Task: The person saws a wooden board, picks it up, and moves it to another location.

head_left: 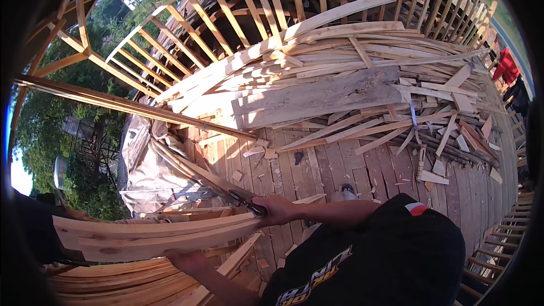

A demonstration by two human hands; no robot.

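A bundle of pale, slightly curved planks (pixel 164 235), laid face to face, runs from the left to the middle of the head view. My left hand (pixel 188 262) is at its lower edge, fingers mostly hidden behind the wood. By the bundle's right end my right hand (pixel 277 211) is closed around a dark tool (pixel 249 201). Its narrow end points up and left, and its kind is unclear. Below the bundle lie more long, thin planks (pixel 119 283).
Ahead, long boards and offcuts (pixel 340 56) are heaped on a plank floor (pixel 362 170). One wide grey board (pixel 317 99) lies on top. A blue-bladed tool (pixel 414 116) leans there. Slatted wooden railing (pixel 209 22) borders the floor. A long beam (pixel 141 110) crosses at left.
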